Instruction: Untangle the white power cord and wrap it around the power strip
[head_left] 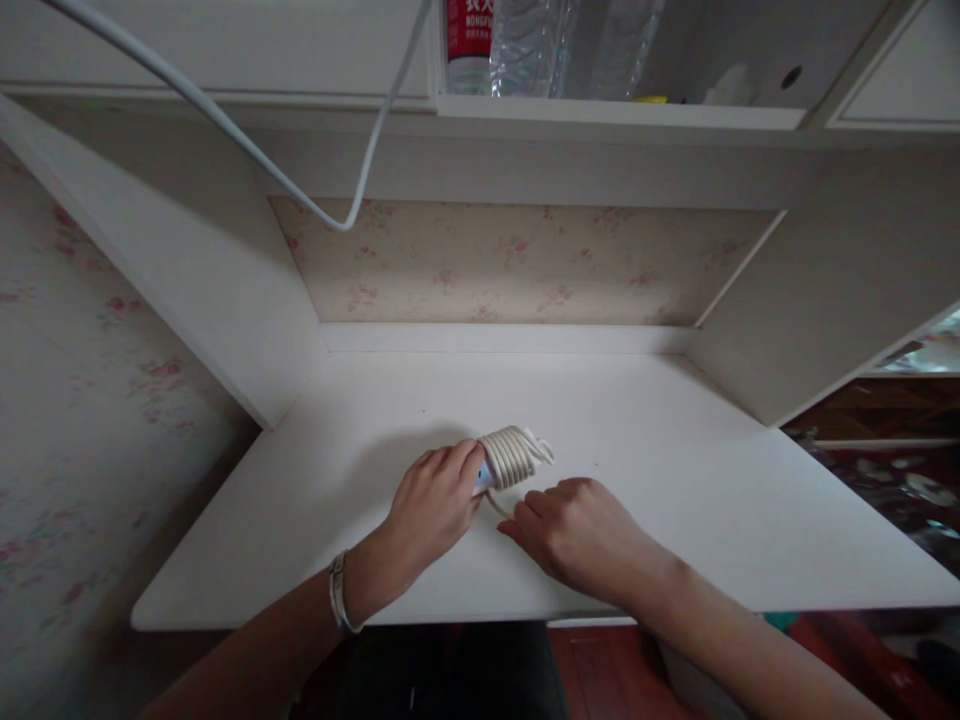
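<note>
Above the white desk, a white cord (pixel 511 457) is wound in several tight turns around a white object with a bluish patch, probably a power strip. My left hand (pixel 439 497), with a silver bracelet on its wrist, is closed around the left end of this object. To the right, my right hand (pixel 574 525) is closed, with the cord's free length running from the underside of the coil to its fingertips. A small loop of cord sticks out at the coil's right end. My fingers hide most of the object's body.
The white desk (pixel 645 480) has panels at left and right. An overhead shelf (pixel 622 112) holds clear bottles (pixel 525 45) and a red-labelled one. A pale cable (pixel 255 152) hangs across the upper left.
</note>
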